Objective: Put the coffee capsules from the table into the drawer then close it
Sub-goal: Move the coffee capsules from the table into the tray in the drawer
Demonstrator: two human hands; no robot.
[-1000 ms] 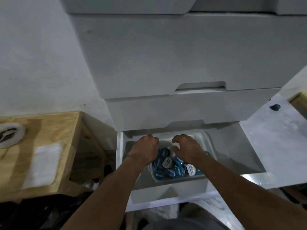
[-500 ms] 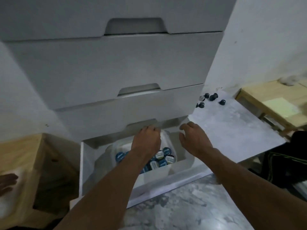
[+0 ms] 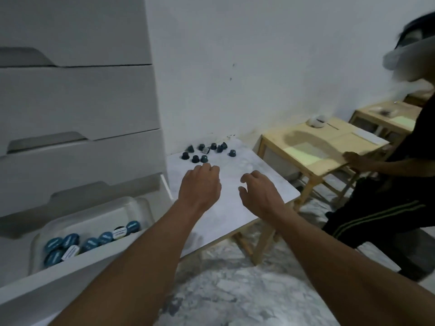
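Several dark coffee capsules [image 3: 204, 152] lie scattered at the far end of a marble-topped table [image 3: 266, 180], near the wall. My left hand [image 3: 200, 184] hovers over the table just short of them, fingers loosely curled and holding nothing. My right hand [image 3: 259, 191] hangs beside it over the table's middle, also empty with relaxed fingers. At lower left the bottom drawer [image 3: 77, 274] of a white cabinet stands pulled out. Inside it a clear plastic bin [image 3: 94, 217] holds several blue-lidded capsules [image 3: 89, 243].
The white drawer cabinet [image 3: 77, 102] rises at left with its upper drawers closed. Another person [image 3: 397, 184] in dark clothes stands at right, one hand on a wooden table [image 3: 317, 147]. A second wooden table sits behind. The floor is marble.
Both hands came out of the drawer and moved right, over the table toward the capsules. My view swung right from the drawer to the table, bringing the other person into sight.
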